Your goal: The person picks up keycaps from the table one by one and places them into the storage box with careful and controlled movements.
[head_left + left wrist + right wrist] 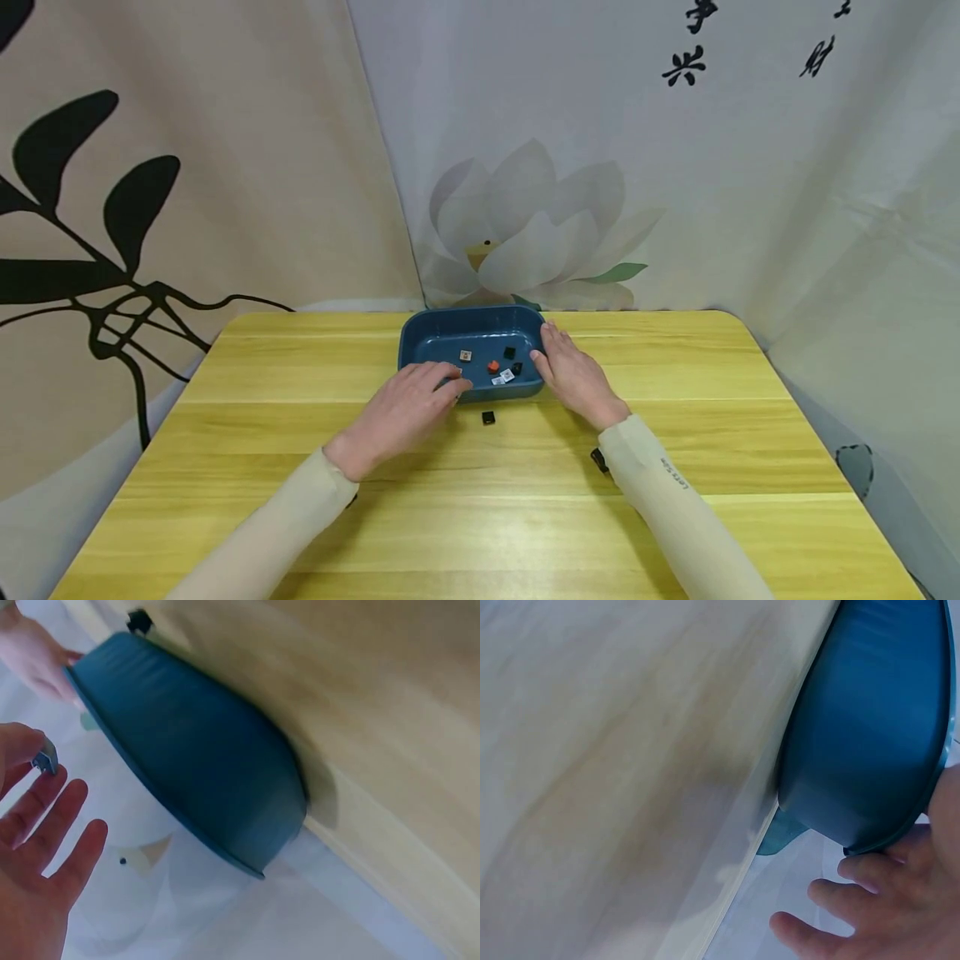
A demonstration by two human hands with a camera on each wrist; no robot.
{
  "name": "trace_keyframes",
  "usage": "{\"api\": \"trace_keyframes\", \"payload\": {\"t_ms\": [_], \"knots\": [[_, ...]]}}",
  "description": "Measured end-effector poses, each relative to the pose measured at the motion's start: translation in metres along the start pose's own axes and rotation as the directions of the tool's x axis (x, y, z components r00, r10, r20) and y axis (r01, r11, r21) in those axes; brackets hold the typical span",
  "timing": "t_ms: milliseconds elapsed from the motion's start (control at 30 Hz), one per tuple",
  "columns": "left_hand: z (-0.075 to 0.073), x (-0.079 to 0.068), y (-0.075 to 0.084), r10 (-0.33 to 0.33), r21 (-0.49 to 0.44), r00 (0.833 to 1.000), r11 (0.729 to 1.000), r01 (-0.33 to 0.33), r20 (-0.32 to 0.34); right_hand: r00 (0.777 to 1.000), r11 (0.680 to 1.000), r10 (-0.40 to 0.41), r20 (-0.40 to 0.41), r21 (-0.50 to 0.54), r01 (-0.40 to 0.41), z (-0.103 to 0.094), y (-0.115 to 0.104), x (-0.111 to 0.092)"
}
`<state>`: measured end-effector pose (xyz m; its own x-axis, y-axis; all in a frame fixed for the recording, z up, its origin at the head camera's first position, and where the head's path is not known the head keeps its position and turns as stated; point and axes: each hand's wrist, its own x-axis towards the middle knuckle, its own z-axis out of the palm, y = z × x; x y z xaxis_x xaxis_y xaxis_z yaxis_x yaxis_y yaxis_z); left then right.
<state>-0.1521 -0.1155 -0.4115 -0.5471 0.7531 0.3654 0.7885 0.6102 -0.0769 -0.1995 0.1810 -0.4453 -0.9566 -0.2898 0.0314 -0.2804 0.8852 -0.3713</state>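
Observation:
A blue rectangular tray lies near the table's far edge. Inside are several small blocks: a beige one, a red one, black ones and white ones with dark marks. My left hand is over the tray's near-left rim. In the left wrist view its thumb and index finger pinch a small grey-blue block, the other fingers spread. At the tray's right end my right hand holds the rim, thumb at the inner side and fingers outside. One black block sits on the table before the tray.
The wooden table extends toward me from the tray. Behind its far edge hangs a pale cloth printed with a lotus flower and plant shapes. A black wrist device shows beside the right sleeve.

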Motion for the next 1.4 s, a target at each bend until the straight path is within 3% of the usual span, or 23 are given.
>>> {"api": "trace_keyframes", "payload": {"t_ms": [300, 733, 1133, 1400], "knots": [[0.001, 0.017, -0.014, -0.061, -0.003, 0.998, 0.998, 0.061, -0.031, 1.0, 1.0, 0.003, 0.001, 0.002, -0.003, 0.0, 0.0, 0.0], [0.006, 0.036, -0.027, -0.148, -0.03, 0.988, 0.988, 0.149, 0.042, 1.0, 1.0, -0.011, 0.001, -0.009, 0.011, -0.001, -0.001, 0.0], [0.024, 0.051, -0.037, -0.256, -0.008, 0.957, 0.966, 0.259, 0.138, 1.0, 1.0, -0.01, 0.001, -0.002, 0.01, -0.001, -0.001, -0.001], [0.032, 0.057, -0.044, -0.35, -0.053, 0.909, 0.928, 0.37, 0.227, 1.0, 1.0, -0.007, 0.002, -0.014, 0.007, 0.0, 0.0, 0.0]]}}
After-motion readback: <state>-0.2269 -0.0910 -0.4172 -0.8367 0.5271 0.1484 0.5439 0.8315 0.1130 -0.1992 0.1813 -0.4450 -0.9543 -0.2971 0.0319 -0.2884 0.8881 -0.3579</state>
